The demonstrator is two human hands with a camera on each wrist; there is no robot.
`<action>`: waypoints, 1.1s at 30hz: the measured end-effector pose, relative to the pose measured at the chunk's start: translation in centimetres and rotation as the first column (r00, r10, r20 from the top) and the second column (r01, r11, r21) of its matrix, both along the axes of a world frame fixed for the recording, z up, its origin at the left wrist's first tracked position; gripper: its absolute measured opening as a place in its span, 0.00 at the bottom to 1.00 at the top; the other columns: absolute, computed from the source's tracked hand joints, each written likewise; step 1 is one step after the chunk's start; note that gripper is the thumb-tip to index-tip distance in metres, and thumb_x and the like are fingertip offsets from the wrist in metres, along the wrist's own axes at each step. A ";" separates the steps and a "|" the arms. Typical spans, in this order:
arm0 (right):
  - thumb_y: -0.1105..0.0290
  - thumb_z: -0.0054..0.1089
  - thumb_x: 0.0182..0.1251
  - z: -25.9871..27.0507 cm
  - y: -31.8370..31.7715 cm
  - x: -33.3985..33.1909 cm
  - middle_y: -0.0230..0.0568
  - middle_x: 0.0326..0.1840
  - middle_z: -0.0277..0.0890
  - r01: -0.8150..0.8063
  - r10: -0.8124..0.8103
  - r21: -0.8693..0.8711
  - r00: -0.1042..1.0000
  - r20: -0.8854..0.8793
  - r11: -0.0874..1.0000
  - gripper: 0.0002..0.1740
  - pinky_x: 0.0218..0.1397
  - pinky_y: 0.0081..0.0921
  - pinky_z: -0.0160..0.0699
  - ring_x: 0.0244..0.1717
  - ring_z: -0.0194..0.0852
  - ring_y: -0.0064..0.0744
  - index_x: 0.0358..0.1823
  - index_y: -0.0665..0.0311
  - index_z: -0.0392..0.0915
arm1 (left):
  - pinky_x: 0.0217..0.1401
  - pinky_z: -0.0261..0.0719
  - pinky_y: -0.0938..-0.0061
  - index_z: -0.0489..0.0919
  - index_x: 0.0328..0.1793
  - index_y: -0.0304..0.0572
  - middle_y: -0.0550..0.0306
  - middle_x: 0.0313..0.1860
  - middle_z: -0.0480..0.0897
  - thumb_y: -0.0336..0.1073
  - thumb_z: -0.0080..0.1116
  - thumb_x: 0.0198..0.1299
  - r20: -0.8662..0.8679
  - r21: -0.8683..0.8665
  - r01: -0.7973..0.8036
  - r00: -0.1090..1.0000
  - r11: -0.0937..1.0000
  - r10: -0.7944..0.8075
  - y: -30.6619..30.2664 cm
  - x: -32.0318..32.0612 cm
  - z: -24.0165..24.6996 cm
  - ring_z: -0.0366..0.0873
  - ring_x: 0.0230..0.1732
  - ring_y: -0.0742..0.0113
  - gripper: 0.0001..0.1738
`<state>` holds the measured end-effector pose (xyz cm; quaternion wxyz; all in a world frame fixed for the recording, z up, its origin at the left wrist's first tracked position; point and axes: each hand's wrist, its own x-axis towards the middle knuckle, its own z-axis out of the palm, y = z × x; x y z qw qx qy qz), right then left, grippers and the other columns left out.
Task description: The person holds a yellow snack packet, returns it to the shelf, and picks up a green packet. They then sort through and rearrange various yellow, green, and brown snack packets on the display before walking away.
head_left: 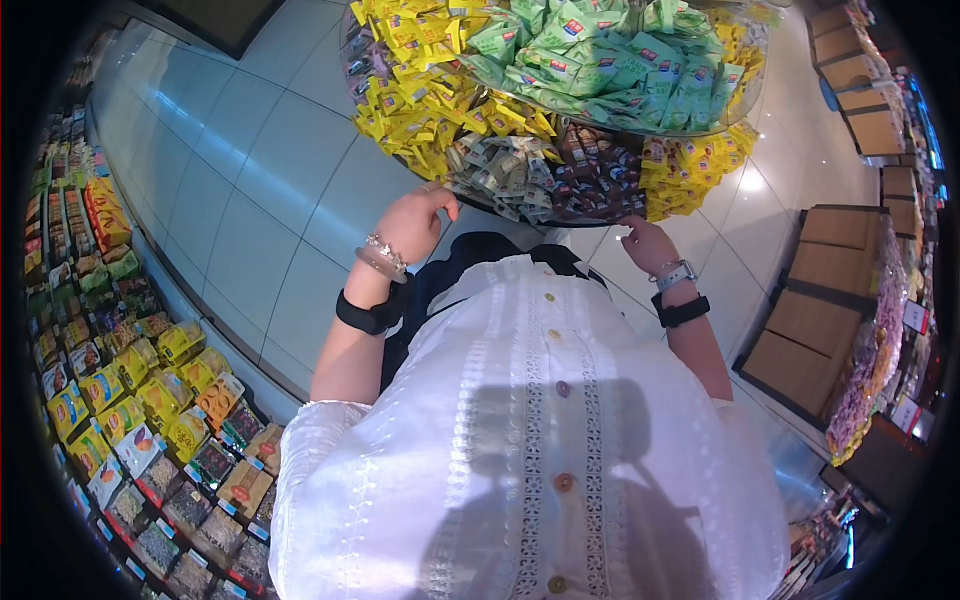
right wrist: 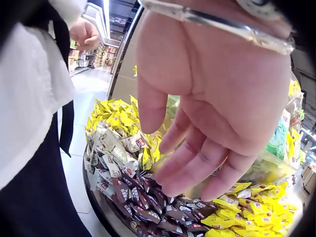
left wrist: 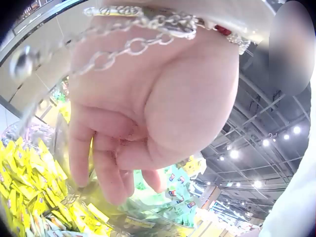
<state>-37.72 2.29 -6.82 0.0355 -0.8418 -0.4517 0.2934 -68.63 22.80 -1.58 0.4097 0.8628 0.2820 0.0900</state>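
Observation:
A round, tiered display of small wrapped snack packets stands in front of me. Green packets [head_left: 600, 65] fill its upper tier; below lie yellow packets [head_left: 410, 110], grey-white packets [head_left: 508, 172] and dark brown packets [head_left: 598, 175]. At the display's near left edge hangs my left hand [head_left: 410, 225], its fingers loosely bent and nothing in its grasp. My right hand [head_left: 650, 248] is by the near right rim. In the right wrist view its relaxed fingers [right wrist: 185, 165] hang over the brown packets, and the palm holds nothing.
Shelves of bagged snacks [head_left: 150, 390] run along the left. Brown boxes [head_left: 825, 300] and more shelving stand on the right. Between them and the display lies a tiled floor [head_left: 290, 170]. A clear tray wall [right wrist: 269, 170] rises behind the lower packets.

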 end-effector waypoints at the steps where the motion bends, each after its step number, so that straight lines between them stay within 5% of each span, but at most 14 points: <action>1: 0.66 0.52 0.52 -0.1 0.5 -0.1 0.48 0.34 0.77 -0.005 0.005 0.001 1.000 -0.007 1.000 0.17 0.42 0.37 0.73 0.37 0.75 0.46 0.46 0.56 0.73 | 0.36 0.71 0.63 0.75 0.33 0.41 0.47 0.30 0.76 0.19 0.41 0.41 -0.007 0.001 -0.005 1.000 1.000 0.005 -0.1 -0.5 -0.3 0.74 0.34 0.48 0.14; 3: 0.65 0.53 0.52 -0.3 1.4 -0.2 0.48 0.37 0.77 -0.016 0.016 -0.003 1.000 -0.022 1.000 0.17 0.44 0.36 0.73 0.40 0.75 0.46 0.46 0.56 0.73 | 0.34 0.69 0.71 0.73 0.32 0.37 0.50 0.31 0.74 0.20 0.42 0.40 -0.074 -0.035 -0.033 0.997 0.999 0.030 -0.2 -1.2 -1.0 0.72 0.29 0.57 0.12; 7: 0.64 0.53 0.52 -1.1 2.3 -0.9 0.47 0.38 0.77 -0.054 0.055 0.013 0.992 -0.110 0.998 0.18 0.46 0.36 0.73 0.42 0.74 0.46 0.47 0.58 0.73 | 0.41 0.72 0.65 0.74 0.34 0.39 0.47 0.36 0.77 0.23 0.43 0.43 -0.180 -0.115 -0.084 0.982 0.990 0.062 -0.8 -1.9 -1.8 0.75 0.39 0.50 0.12; 16: 0.62 0.54 0.53 -3.0 1.8 1.9 0.47 0.44 0.75 -0.120 0.103 -0.109 0.984 -0.148 0.987 0.20 0.50 0.36 0.71 0.46 0.72 0.46 0.48 0.59 0.73 | 0.45 0.73 0.70 0.74 0.48 0.41 0.48 0.41 0.77 0.30 0.49 0.50 -0.335 -0.281 -0.093 0.942 0.955 -0.007 -1.4 0.6 -7.0 0.75 0.39 0.59 0.16; 22: 0.62 0.54 0.53 -4.0 1.5 4.7 0.45 0.47 0.74 -0.113 0.079 -0.180 0.979 -0.188 0.977 0.21 0.51 0.35 0.70 0.49 0.71 0.44 0.49 0.59 0.73 | 0.49 0.72 0.65 0.77 0.43 0.42 0.49 0.44 0.76 0.31 0.51 0.46 -0.302 -0.073 -0.066 0.952 0.995 0.041 -0.5 7.6 -9.0 0.75 0.43 0.51 0.15; 28: 0.63 0.53 0.53 -3.6 0.6 7.6 0.46 0.43 0.76 -0.074 0.043 -0.127 0.973 -0.226 0.989 0.19 0.49 0.35 0.71 0.45 0.73 0.46 0.48 0.58 0.74 | 0.56 0.68 0.63 0.77 0.46 0.47 0.51 0.58 0.68 0.33 0.54 0.46 -0.341 0.235 0.046 0.939 0.971 0.038 0.7 18.0 -12.0 0.65 0.58 0.54 0.17; 30: 0.63 0.53 0.53 -4.1 -0.1 8.9 0.47 0.42 0.76 -0.060 0.029 -0.130 0.974 -0.226 0.990 0.19 0.49 0.35 0.72 0.45 0.73 0.46 0.47 0.58 0.74 | 0.63 0.60 0.57 0.75 0.52 0.45 0.52 0.64 0.62 0.36 0.52 0.49 -0.683 0.291 0.348 0.728 0.891 -0.062 1.1 20.1 -13.2 0.57 0.65 0.55 0.21; 33: 0.63 0.53 0.53 -4.3 -0.9 10.4 0.48 0.39 0.77 -0.056 0.023 -0.152 0.978 -0.210 0.987 0.19 0.47 0.37 0.73 0.43 0.74 0.47 0.47 0.57 0.74 | 0.65 0.53 0.51 0.71 0.57 0.40 0.51 0.65 0.62 0.38 0.49 0.52 -0.735 0.214 0.310 0.676 0.926 -0.056 1.4 21.5 -14.5 0.54 0.67 0.55 0.24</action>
